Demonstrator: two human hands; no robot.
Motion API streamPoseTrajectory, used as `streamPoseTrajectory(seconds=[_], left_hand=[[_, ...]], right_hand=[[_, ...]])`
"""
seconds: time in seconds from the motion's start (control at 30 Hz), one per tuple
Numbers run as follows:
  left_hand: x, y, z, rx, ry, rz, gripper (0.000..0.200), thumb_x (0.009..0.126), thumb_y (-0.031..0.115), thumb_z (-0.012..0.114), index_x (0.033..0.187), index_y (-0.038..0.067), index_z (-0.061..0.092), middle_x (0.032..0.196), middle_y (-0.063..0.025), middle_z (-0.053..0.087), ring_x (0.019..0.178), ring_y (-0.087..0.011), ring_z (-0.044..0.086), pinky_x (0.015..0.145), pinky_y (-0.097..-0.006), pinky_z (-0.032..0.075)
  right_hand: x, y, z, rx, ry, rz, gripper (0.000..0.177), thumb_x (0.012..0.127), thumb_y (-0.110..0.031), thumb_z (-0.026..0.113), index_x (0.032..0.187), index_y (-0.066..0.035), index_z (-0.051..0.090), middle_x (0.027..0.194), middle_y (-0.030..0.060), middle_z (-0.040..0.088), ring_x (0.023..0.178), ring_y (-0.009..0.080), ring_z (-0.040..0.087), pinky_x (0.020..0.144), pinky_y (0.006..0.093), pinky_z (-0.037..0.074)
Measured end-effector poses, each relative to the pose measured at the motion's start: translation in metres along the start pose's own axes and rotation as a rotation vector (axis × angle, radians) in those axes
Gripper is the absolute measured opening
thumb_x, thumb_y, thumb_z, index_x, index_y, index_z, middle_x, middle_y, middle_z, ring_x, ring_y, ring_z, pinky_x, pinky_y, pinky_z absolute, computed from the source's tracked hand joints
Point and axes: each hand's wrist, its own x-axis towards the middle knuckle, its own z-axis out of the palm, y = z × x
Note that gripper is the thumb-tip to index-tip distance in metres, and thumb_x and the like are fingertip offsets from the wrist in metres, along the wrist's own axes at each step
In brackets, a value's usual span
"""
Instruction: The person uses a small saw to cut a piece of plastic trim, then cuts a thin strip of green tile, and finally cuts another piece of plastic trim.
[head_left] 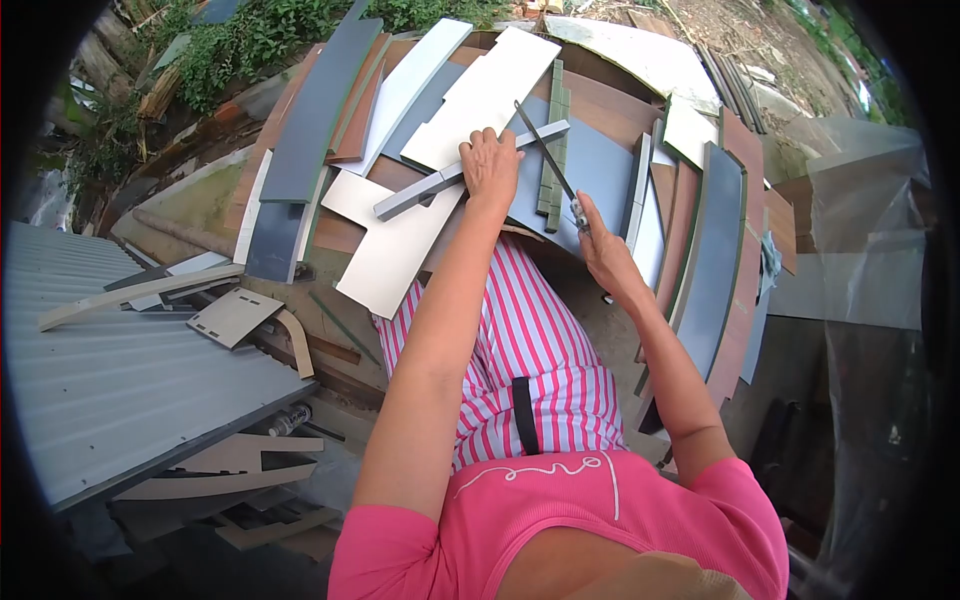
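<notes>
My left hand [489, 162] presses down on a long grey strip [420, 190] that lies across a heap of cut board offcuts. My right hand [603, 245] grips the handle of a thin dark blade [545, 150], which slants up and to the left, its tip near the strip's far end. Beneath both lie a blue-grey panel [590, 170] and a white T-shaped board [395, 245]. Green narrow strips [553, 150] rest just right of my left hand.
Offcuts in white, grey, brown and dark blue are piled all around, with a curved dark board [712, 260] at the right. A corrugated grey metal sheet [110, 370] with small board pieces lies at the left. Plants and logs are behind.
</notes>
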Motion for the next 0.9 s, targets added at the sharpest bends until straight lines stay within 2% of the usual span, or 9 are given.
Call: streamPoseTrajectory(seconds=[0.17,0.23,0.3,0.5,0.63,0.83,0.9], left_hand=[[-0.003,0.000,-0.004,0.019,0.006,0.020,0.026,0.078,0.027,0.073,0.093,0.007,0.063,0.093,-0.0127,0.059,0.094,-0.0289,0.055,0.077,-0.0416,0.040],[0.001,0.001,-0.002,0.050,-0.065,-0.038,0.026,0.082,0.030,0.069,0.095,0.009,0.063,0.097,-0.0110,0.058,0.097,-0.0265,0.052,0.079,-0.0407,0.039],[0.000,0.001,-0.001,0.048,-0.045,-0.016,0.026,0.080,0.029,0.071,0.094,0.008,0.063,0.095,-0.0117,0.058,0.095,-0.0277,0.054,0.077,-0.0415,0.040],[0.001,0.000,-0.001,0.060,-0.018,-0.006,0.027,0.078,0.028,0.073,0.092,0.008,0.062,0.092,-0.0121,0.059,0.091,-0.0288,0.055,0.075,-0.0423,0.041],[-0.001,-0.002,0.000,0.044,-0.012,0.043,0.026,0.078,0.028,0.073,0.091,0.008,0.062,0.090,-0.0117,0.059,0.091,-0.0287,0.055,0.075,-0.0419,0.040],[-0.001,-0.002,-0.003,0.027,-0.016,0.041,0.026,0.077,0.027,0.074,0.091,0.008,0.062,0.090,-0.0118,0.059,0.090,-0.0289,0.055,0.075,-0.0418,0.040],[-0.001,-0.001,-0.005,0.040,-0.035,0.031,0.026,0.078,0.029,0.073,0.093,0.009,0.062,0.091,-0.0110,0.059,0.092,-0.0278,0.055,0.077,-0.0411,0.039]], right_hand=[[0.041,-0.007,0.005,-0.025,-0.035,-0.051,0.063,0.095,-0.012,0.045,0.150,-0.020,0.014,0.081,0.0331,0.062,0.077,0.0502,0.061,0.069,0.0565,0.039],[0.045,-0.008,0.004,-0.040,-0.024,-0.043,0.063,0.095,-0.013,0.045,0.150,-0.020,0.014,0.081,0.0338,0.062,0.078,0.0504,0.061,0.070,0.0571,0.039],[0.039,-0.008,-0.002,-0.053,-0.027,-0.071,0.061,0.094,-0.012,0.043,0.149,-0.016,0.017,0.078,0.0325,0.062,0.078,0.0505,0.061,0.074,0.0575,0.044],[-0.028,0.000,-0.013,-0.072,-0.087,0.032,0.063,0.094,-0.010,0.046,0.149,-0.016,0.017,0.076,0.0304,0.063,0.074,0.0466,0.063,0.069,0.0535,0.046],[-0.041,-0.001,-0.015,-0.041,-0.095,0.063,0.064,0.093,-0.010,0.047,0.149,-0.017,0.017,0.075,0.0300,0.062,0.072,0.0453,0.064,0.067,0.0524,0.047],[0.024,-0.005,0.002,-0.042,-0.052,-0.018,0.062,0.093,-0.012,0.047,0.148,-0.017,0.019,0.079,0.0314,0.063,0.076,0.0478,0.063,0.070,0.0543,0.046],[0.049,-0.007,0.011,-0.051,0.035,-0.088,0.061,0.093,-0.014,0.047,0.148,-0.016,0.021,0.079,0.0316,0.063,0.077,0.0494,0.062,0.072,0.0563,0.046]])
